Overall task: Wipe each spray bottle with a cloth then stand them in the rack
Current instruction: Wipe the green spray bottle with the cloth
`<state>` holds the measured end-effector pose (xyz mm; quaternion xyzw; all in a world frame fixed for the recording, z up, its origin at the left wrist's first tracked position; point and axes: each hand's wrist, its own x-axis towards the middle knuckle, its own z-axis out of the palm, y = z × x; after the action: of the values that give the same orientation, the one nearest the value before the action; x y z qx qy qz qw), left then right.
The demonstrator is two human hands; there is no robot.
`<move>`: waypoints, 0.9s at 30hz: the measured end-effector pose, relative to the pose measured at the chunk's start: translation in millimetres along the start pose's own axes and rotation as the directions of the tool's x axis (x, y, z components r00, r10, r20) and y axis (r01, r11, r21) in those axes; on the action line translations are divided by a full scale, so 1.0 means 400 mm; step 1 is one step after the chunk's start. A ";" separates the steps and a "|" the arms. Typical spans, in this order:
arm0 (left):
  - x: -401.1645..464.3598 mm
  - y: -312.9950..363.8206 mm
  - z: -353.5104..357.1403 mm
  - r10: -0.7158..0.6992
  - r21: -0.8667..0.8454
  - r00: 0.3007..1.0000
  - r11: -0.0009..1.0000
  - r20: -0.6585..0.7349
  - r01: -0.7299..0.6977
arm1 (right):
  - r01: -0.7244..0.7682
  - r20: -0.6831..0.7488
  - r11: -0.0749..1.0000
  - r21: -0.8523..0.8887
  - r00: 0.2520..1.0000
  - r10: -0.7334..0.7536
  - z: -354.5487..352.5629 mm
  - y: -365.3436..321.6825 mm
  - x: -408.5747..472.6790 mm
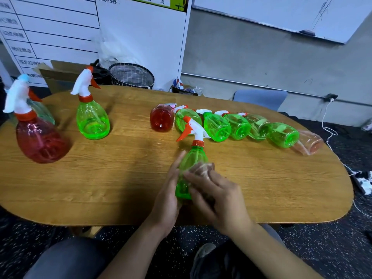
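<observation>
Over the wooden table (100, 190) I hold a green spray bottle (194, 158) upright, its white and orange trigger head pointing away from me. My left hand (168, 196) cups and grips the bottle's left side, fingers running up its body. My right hand (217, 198) lies over the bottle's right side, blurred by motion, with a pale cloth-like blur (202, 168) pinched at its fingertips. A red bottle (162, 119), several green bottles (217, 126) and a pale pink one (310, 144) lie in a row behind.
A red bottle (40, 137) and a green one (92, 119) stand at the table's left, with another green bottle partly hidden behind the red. Beyond the far edge stand a wire basket (131, 75), a cardboard box (60, 74) and a blue chair (259, 98). Cables lie on the floor at right.
</observation>
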<state>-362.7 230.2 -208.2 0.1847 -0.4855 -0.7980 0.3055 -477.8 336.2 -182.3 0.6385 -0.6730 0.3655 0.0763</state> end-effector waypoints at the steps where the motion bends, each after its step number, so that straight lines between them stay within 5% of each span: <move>1: 0.000 0.001 0.001 0.004 0.005 1.000 1.000 -0.018 -0.004 | 0.092 0.045 0.996 -0.019 0.995 -0.092 -0.006 0.001 -0.015; 4: 0.000 -0.002 0.006 0.005 0.015 1.000 1.000 -0.017 -0.005 | 0.180 0.096 0.983 -0.017 0.979 -0.178 -0.038 0.008 -0.021; 8: -0.003 -0.008 0.008 -0.023 -0.003 1.000 1.000 0.011 0.023 | -0.113 -0.128 0.990 0.088 0.984 0.124 -0.064 0.018 0.052; 12: -0.003 -0.011 0.001 -0.012 0.015 1.000 1.000 0.015 0.012 | -0.247 -0.128 0.964 0.102 0.957 0.259 -0.035 0.030 0.092; 22: -0.007 -0.003 0.003 -0.008 0.054 1.000 0.998 0.011 0.007 | 0.110 0.063 0.992 -0.059 0.992 -0.106 -0.040 -0.006 -0.038; 27: -0.022 0.009 0.003 0.020 0.125 1.000 0.992 0.010 -0.021 | -0.049 -0.046 0.998 0.042 0.998 0.051 -0.076 -0.009 -0.013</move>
<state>-355.9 235.5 -204.6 0.1949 -0.5379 -0.7636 0.2991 -484.7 358.6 -161.9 0.6141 -0.6792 0.3959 0.0700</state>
